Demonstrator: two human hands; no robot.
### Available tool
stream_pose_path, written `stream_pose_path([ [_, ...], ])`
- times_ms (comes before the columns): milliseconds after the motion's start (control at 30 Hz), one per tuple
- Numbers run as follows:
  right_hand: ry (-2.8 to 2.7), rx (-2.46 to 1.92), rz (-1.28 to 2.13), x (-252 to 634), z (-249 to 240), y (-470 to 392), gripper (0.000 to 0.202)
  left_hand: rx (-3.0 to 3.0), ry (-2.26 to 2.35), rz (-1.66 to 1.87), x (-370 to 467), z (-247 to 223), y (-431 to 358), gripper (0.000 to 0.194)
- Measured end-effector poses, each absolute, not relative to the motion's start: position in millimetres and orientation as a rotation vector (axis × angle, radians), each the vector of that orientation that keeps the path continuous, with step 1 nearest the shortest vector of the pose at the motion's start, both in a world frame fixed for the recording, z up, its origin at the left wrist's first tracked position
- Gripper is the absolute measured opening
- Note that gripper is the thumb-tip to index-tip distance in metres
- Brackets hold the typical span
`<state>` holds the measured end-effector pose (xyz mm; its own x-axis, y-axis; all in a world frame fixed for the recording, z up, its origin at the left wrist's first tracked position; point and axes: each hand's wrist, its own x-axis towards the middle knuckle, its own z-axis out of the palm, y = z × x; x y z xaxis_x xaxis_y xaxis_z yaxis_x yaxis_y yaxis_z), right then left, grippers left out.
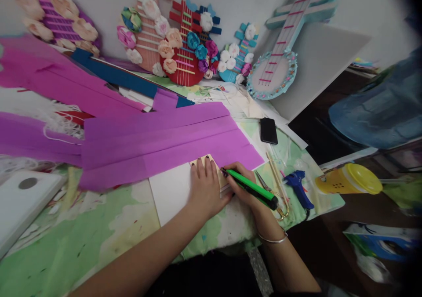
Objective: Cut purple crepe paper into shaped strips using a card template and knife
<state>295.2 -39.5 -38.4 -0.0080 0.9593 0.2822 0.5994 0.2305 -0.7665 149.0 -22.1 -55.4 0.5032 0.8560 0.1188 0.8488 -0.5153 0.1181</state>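
My left hand (205,187) lies flat with fingers stretched forward, pressing a small pale-yellow piece (207,158) onto a white board (168,196). Close beside it on the right, my right hand (242,183) grips a long green-and-black utility knife (252,186), its front end pointing at the pale piece. Its blade cannot be made out. A wide sheet of purple crepe paper (158,145) with fold lines lies just beyond both hands and partly covers the board.
To the right lie scissors (263,181), a blue glue gun (299,188), a black phone-like slab (268,131) and a yellow lidded cup (349,179). Decorated toy guitars (187,64) lean at the back. Pink paper (66,75) and a white foam block (28,200) are left.
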Motion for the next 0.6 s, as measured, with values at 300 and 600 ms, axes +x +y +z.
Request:
stream_pose_path([
  [300, -1.682, -1.494, 0.562, 296.0, -39.8, -42.1, 0.019, 2.674, 1.532, 0.261, 148.8, -54.8, -22.2, 0.1],
  [600, -1.717, -1.49, 0.591, 297.7, -36.5, -44.3, 0.02, 2.665, 1.534, 0.256, 148.6, -54.5, -22.9, 0.1],
])
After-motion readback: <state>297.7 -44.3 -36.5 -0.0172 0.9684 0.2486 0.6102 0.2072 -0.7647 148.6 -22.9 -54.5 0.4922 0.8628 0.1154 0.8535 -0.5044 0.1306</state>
